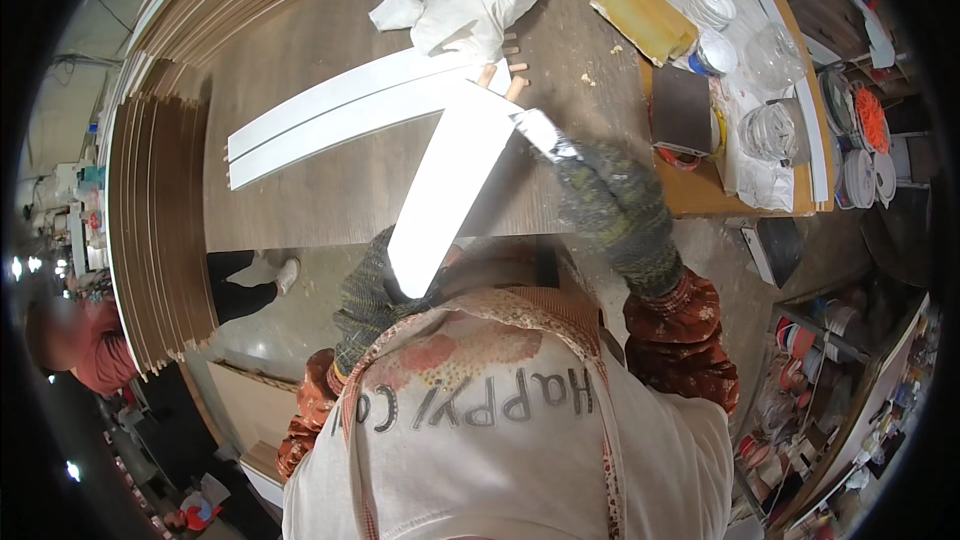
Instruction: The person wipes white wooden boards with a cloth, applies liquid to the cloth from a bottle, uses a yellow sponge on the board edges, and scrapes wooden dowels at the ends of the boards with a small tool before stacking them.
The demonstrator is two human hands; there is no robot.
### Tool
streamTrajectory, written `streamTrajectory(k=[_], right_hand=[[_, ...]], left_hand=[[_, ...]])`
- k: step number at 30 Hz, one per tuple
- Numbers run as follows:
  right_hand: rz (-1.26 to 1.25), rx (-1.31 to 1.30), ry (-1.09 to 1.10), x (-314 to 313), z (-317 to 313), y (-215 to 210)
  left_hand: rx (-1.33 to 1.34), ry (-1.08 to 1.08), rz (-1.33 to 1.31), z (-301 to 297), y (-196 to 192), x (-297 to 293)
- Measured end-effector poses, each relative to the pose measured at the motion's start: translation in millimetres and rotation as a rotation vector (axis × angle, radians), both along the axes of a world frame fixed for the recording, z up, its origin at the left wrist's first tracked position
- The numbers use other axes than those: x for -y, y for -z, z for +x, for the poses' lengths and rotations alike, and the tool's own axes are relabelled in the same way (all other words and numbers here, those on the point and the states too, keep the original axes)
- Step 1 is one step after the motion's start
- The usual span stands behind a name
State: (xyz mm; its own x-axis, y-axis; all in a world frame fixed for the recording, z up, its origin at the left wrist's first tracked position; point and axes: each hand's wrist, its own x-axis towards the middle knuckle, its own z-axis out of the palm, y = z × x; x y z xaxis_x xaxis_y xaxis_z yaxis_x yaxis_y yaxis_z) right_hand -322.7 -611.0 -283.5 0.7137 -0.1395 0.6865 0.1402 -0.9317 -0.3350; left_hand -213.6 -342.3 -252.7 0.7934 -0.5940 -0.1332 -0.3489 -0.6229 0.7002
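A white slat with wooden dowel pegs at its far end slants from the bench toward my body. My left hand, in a grey-green knitted glove, is closed around its near end; part of the fingers is hidden behind the slat. My right hand, gloved alike, is closed on a small white piece that lies against the slat's right edge near the pegs. Blur hides what kind of thing that piece is. Two more white slats lie side by side on the bench behind, pegs at their ends.
A crumpled white cloth covers part of the lying slats. Stacked brown boards stand at the left. On the right are a yellow sponge-like block, a dark box and tubs. Another person is at far left.
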Motion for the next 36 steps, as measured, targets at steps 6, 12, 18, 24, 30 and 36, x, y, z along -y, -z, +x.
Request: streamTrajectory(k=[6, 12, 18, 24, 30, 36], right_hand=[[0.325, -0.065, 0.020, -3.4, 12.4, -32.1], [0.032, -0.069, 0.214, -14.1, 29.1, -32.7], [0.133, 0.021, 0.161, -5.7, 25.0, 15.6], [0.081, 0.030, 0.145, -23.3, 26.7, -17.9], [0.057, 0.038, 0.172, 6.0, 27.8, -22.6], [-0.040, -0.176, 0.061, -2.7, 22.7, -37.6]], left_hand=[[-0.029, -0.021, -0.032, -1.4, 0.6, -2.2], [-0.056, -0.044, -0.065, -2.9, -0.2, -2.9], [-0.087, -0.065, -0.101, -5.4, 4.8, -5.9], [-0.097, -0.081, -0.127, -5.0, 5.6, -4.7], [-0.098, -0.080, -0.148, -6.3, 8.2, -3.8], [-0.086, -0.075, -0.155, -0.8, 13.8, -1.0]])
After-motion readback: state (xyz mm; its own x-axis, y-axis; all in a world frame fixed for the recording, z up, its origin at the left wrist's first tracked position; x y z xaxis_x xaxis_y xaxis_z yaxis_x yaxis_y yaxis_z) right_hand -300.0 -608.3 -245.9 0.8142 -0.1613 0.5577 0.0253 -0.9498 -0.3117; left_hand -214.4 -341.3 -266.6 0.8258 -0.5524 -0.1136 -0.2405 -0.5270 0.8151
